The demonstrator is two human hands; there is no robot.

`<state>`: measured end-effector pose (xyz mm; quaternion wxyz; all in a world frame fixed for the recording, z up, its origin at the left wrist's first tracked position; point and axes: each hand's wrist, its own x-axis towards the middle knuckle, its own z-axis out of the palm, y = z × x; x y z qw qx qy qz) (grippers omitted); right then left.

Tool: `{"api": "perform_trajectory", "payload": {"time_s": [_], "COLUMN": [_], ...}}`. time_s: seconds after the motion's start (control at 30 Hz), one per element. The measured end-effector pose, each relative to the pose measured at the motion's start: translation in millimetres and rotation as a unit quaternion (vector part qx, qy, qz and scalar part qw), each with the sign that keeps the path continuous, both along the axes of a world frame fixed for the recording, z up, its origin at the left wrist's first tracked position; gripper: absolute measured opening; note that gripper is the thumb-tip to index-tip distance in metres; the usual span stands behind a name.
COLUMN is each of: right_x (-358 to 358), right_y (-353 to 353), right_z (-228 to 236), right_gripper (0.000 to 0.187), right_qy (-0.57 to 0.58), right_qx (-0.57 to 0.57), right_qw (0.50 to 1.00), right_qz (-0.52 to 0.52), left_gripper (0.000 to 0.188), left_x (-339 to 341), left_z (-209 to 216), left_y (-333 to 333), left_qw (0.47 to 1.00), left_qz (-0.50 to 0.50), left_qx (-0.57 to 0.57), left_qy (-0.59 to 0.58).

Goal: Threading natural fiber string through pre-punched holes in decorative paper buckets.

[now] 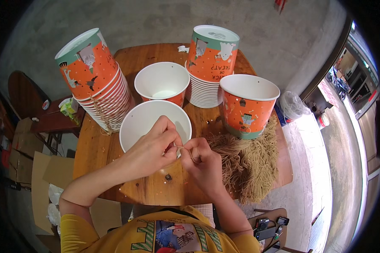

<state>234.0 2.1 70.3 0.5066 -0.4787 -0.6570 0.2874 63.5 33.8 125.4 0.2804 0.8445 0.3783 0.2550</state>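
My left hand (159,144) and my right hand (203,163) meet at the right rim of the nearest white-lined paper bucket (140,123). Both are closed in a pinch on a thin tan cord (180,148) that runs between their fingertips. Whether the cord passes through the bucket's wall is hidden by my fingers. A thick bundle of tan cords (253,170) hangs over the table edge beside my right hand. Just beyond the near bucket stands another open bucket (161,80), and an orange printed bucket (245,110) stands upright to the right, next to the cords.
Upside-down bucket stacks rise at the left (93,69) and back (213,55) of the wooden table (97,156). Cord hangs along the left stack. Small white bits dot the tabletop. An open cardboard box (40,189) is at lower left; a stool (268,238) with small devices is at lower right.
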Motion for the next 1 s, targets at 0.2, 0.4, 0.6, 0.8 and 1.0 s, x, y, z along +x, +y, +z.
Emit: {"api": "perform_trajectory", "payload": {"time_s": [0.2, 0.4, 0.6, 0.8, 1.0], "right_x": [-1.1, -2.6, 0.6, -4.4, -6.1], "right_y": [0.5, -0.2, 1.1, -2.3, -2.9], "right_z": [-3.3, -2.9, -5.6, -2.5, -7.1], "right_gripper": [0.008, 0.007, 0.018, 0.014, 0.016], "right_qy": [0.054, 0.074, 0.054, 0.067, 0.029], "right_qx": [-0.005, -0.017, -0.025, -0.004, 0.07], "right_qw": [0.998, 0.997, 0.998, 0.998, 0.997], "right_qz": [0.003, 0.013, 0.009, 0.005, -0.02], "left_gripper": [0.023, 0.025, 0.014, 0.009, 0.009], "left_x": [-2.8, -6.3, -5.0, -1.2, 5.0], "left_z": [-1.5, -5.7, 0.0, -5.9, -2.0], "left_y": [0.0, 3.5, 5.9, 3.0, -8.7], "left_qw": [0.999, 0.999, 0.995, 0.992, 0.995], "left_qz": [-0.017, -0.032, -0.012, 0.015, 0.057], "left_qx": [0.022, 0.022, -0.095, 0.123, 0.082], "left_qy": [0.019, -0.011, -0.006, 0.004, 0.009]}}
